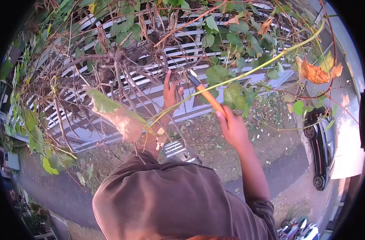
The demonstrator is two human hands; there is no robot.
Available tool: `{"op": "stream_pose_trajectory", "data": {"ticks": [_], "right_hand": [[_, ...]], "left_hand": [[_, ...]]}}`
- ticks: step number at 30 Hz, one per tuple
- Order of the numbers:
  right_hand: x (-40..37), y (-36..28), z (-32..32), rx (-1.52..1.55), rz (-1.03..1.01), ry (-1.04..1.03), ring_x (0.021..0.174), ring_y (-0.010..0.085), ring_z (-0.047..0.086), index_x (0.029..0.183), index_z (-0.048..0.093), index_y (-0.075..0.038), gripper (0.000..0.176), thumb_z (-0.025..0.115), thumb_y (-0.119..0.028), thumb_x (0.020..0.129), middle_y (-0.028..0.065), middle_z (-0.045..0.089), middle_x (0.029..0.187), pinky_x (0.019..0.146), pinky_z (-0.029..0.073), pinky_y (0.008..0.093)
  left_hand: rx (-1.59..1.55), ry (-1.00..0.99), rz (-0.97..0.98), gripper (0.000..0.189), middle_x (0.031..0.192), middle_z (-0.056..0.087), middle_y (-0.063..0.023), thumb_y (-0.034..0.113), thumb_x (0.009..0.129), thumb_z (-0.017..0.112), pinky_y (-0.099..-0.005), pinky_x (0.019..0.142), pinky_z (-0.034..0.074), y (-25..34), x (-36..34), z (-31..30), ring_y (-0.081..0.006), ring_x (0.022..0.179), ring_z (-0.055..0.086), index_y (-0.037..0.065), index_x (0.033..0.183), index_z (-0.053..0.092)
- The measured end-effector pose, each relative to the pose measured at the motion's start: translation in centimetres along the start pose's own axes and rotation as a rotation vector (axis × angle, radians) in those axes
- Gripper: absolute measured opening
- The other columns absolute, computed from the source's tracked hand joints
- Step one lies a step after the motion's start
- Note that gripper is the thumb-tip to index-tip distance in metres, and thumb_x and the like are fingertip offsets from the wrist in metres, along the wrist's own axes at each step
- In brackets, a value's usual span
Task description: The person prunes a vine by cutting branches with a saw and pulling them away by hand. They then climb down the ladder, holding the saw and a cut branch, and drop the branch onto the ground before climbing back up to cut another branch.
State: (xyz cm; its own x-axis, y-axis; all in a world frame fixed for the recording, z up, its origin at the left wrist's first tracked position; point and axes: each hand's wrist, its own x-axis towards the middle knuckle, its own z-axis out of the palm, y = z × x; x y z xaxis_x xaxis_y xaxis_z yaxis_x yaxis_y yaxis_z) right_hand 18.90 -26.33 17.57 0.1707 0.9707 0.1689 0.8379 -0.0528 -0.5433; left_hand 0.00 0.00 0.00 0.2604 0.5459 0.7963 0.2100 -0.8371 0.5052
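My right hand [233, 127] is wrapped around an orange-handled tool [211, 99] with a black neck and a pale tip. The tool slants up and left, its tip among the vine stems, so its exact kind is hard to tell. Just left of that tip, my left hand [171, 93] reaches up with its fingers apart, right at the brown woody vine [122, 56]. A long green shoot [246, 75] crosses in front of the tool and my left forearm. Close to the camera, a partly dried leaf [117, 114] covers some of that arm.
White slatted lattice [190, 48] stands behind the tangled vines and leaves. Below me shows a metal ladder top [176, 150], with leaf-strewn ground [218, 140] far beneath. A dark car [320, 152] is parked at right. Dry orange leaves [315, 73] hang at upper right.
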Motion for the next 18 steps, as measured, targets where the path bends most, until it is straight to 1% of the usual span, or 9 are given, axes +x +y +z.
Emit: {"op": "stream_pose_trajectory", "data": {"ticks": [2,5,6,8,10,14,15,17,18], "right_hand": [[1.3,-2.2,-1.8,0.040,-0.072,0.027,0.072,0.0464,0.069,0.127,0.055,-0.010,0.030,0.058,-0.033,0.108,0.0224,0.069,0.075,0.060,0.051,0.0584],[2.5,-2.3,-2.4,-0.072,-0.151,0.080,0.070,0.0478,0.068,0.118,0.054,-0.008,0.027,0.054,-0.035,0.109,0.0230,0.068,0.073,0.060,0.050,0.0589],[3.1,-1.6,-1.7,-0.059,-0.164,0.108,0.070,0.0478,0.068,0.118,0.054,-0.008,0.027,0.054,-0.035,0.109,0.0230,0.068,0.073,0.060,0.050,0.0589],[3.0,0.8,-1.5,-0.204,0.022,-0.056,0.068,0.0484,0.067,0.114,0.052,-0.008,0.029,0.052,-0.037,0.110,0.0231,0.068,0.074,0.059,0.050,0.0590],[2.6,0.2,-2.2,-0.239,0.016,-0.044,0.067,0.0485,0.067,0.113,0.052,-0.008,0.030,0.052,-0.038,0.110,0.0231,0.068,0.073,0.058,0.049,0.0593],[2.8,-3.3,-2.9,-0.192,-0.108,0.028,0.066,0.0487,0.067,0.113,0.051,-0.009,0.030,0.051,-0.039,0.110,0.0224,0.067,0.070,0.057,0.050,0.0603],[2.5,-3.6,-3.0,-0.192,-0.106,0.028,0.066,0.0487,0.067,0.113,0.051,-0.009,0.030,0.051,-0.039,0.110,0.0224,0.067,0.070,0.057,0.050,0.0603],[2.3,-3.9,-3.2,-0.180,-0.130,0.035,0.066,0.0486,0.066,0.114,0.050,-0.009,0.030,0.050,-0.039,0.111,0.0221,0.067,0.070,0.057,0.050,0.0604],[2.3,-2.9,-2.6,-0.177,-0.127,0.037,0.066,0.0486,0.066,0.114,0.050,-0.009,0.030,0.050,-0.039,0.111,0.0221,0.067,0.070,0.057,0.050,0.0604]], "left_hand": [[0.014,0.147,-0.034,0.035,0.164,0.023,-0.0254,0.028,0.107,0.058,-0.0463,0.119,0.033,1.4,-0.9,1.4,-0.0425,0.152,0.029,0.007,0.135,0.063],[0.244,0.203,-0.083,0.032,0.159,0.026,-0.0249,0.023,0.107,0.057,-0.0467,0.112,0.038,3.5,-0.8,0.8,-0.0407,0.144,0.037,0.007,0.134,0.064],[0.253,0.206,-0.052,0.032,0.159,0.026,-0.0249,0.023,0.107,0.057,-0.0467,0.112,0.038,2.5,0.1,-0.1,-0.0407,0.144,0.037,0.007,0.134,0.064],[0.133,0.177,-0.151,0.032,0.143,0.039,-0.0246,0.019,0.104,0.059,-0.0462,0.104,0.042,1.9,-0.9,-0.1,-0.0401,0.129,0.046,0.007,0.134,0.063],[0.148,0.233,-0.134,0.033,0.122,0.050,-0.0229,0.011,0.100,0.061,-0.0460,0.098,0.046,1.7,-1.5,0.9,-0.0392,0.110,0.054,0.006,0.132,0.062],[0.169,0.208,-0.083,0.030,0.112,0.054,-0.0184,0.009,0.101,0.060,-0.0448,0.094,0.047,-1.3,-1.9,2.1,-0.0350,0.102,0.056,0.006,0.131,0.061],[-0.108,0.168,-0.275,0.029,0.106,0.056,-0.0164,0.010,0.102,0.060,-0.0444,0.090,0.048,-4.9,-3.4,4.2,-0.0334,0.097,0.057,0.006,0.131,0.060],[-0.382,0.133,-0.463,0.028,0.099,0.058,-0.0145,0.011,0.104,0.059,-0.0440,0.086,0.048,-5.1,-3.6,4.4,-0.0319,0.092,0.058,0.007,0.131,0.059],[-0.207,0.152,-0.291,0.029,0.099,0.059,-0.0153,0.013,0.103,0.060,-0.0459,0.084,0.046,-1.8,-2.6,2.9,-0.0335,0.090,0.057,0.006,0.131,0.059]]}}
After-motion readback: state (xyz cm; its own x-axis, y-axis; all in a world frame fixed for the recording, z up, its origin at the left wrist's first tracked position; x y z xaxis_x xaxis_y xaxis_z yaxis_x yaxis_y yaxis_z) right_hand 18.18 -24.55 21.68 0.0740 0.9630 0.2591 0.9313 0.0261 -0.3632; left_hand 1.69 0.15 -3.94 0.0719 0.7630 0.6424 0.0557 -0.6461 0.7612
